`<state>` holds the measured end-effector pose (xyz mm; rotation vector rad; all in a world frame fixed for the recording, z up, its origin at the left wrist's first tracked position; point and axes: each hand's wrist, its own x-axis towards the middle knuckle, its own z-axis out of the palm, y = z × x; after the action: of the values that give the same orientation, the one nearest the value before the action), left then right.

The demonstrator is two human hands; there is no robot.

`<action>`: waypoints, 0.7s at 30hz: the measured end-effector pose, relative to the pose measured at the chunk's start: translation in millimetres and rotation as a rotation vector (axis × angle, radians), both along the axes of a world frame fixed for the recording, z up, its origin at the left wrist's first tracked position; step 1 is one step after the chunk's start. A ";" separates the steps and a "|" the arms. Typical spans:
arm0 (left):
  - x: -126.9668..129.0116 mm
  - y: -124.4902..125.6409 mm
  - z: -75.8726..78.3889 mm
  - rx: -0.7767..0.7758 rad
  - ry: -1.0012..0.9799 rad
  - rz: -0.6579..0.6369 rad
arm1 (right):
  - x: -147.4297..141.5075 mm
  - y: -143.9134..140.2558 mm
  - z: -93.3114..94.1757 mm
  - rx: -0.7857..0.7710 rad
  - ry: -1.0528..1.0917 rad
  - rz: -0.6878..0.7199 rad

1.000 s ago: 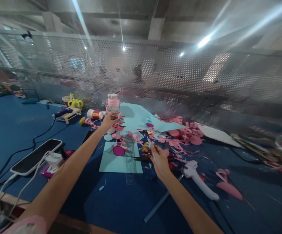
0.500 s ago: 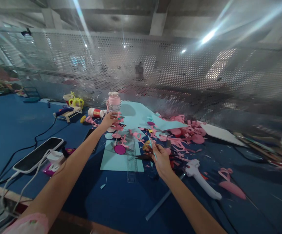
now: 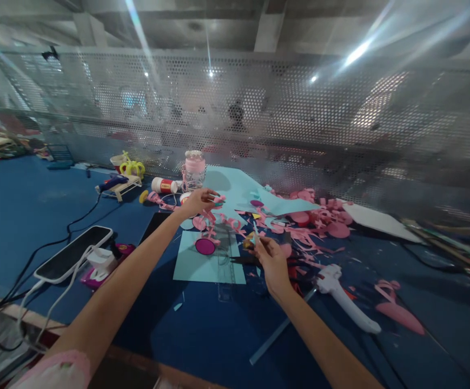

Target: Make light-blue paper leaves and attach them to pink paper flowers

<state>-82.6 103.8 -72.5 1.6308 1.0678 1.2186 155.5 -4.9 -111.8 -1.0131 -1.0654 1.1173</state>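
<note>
My left hand (image 3: 202, 202) reaches over the pink scraps, its fingers closed on a small pink piece (image 3: 219, 199) with a bit of teal beside it. Part of that piece is hidden by the fingers. In my right hand (image 3: 273, 259), a thin light blue strip (image 3: 255, 231) is pinched between thumb and fingers, pointing up. Below the left hand, a magenta disc (image 3: 205, 247) with pink pieces lies on a light blue sheet (image 3: 192, 270). A clear ruler (image 3: 225, 289) overlaps this sheet. Dark scissor blades (image 3: 243, 260) show beside my right hand.
A white glue gun (image 3: 348, 302) and a clear glue stick (image 3: 269, 343) lie at the right. Pink scraps (image 3: 338, 229) are heaped behind. A pink-lidded bottle (image 3: 194, 170) stands by a larger blue sheet (image 3: 235, 186). A corded phone (image 3: 74, 254) lies left.
My left hand has moved right and slightly down, away from the front of the bottle, with the small pink piece. My right hand stays nearly in place; the whole view has shifted a little.
</note>
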 end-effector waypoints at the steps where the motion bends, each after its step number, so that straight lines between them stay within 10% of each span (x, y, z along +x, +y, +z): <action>1: 1.2 -1.2 1.9 0.046 0.061 0.004 | -0.5 -0.7 0.6 0.013 -0.026 0.000; 8: -39.8 1.5 29.9 0.161 0.384 0.012 | 0.2 -0.1 0.8 0.142 -0.163 -0.010; 11: -71.7 0.3 35.1 0.133 0.632 0.331 | 1.2 0.8 -1.1 0.165 -0.252 -0.033; 15: -94.8 -7.1 15.0 0.047 0.799 0.610 | 1.4 -2.9 2.4 0.338 -0.573 -0.143; 21: -90.9 -8.7 -22.4 -0.047 0.754 0.620 | -2.5 -4.6 7.3 0.471 -0.876 -0.073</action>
<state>-173.5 95.2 -95.0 1.8305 2.1747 0.9127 152.9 -9.5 -104.5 -1.1531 -1.8556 0.2843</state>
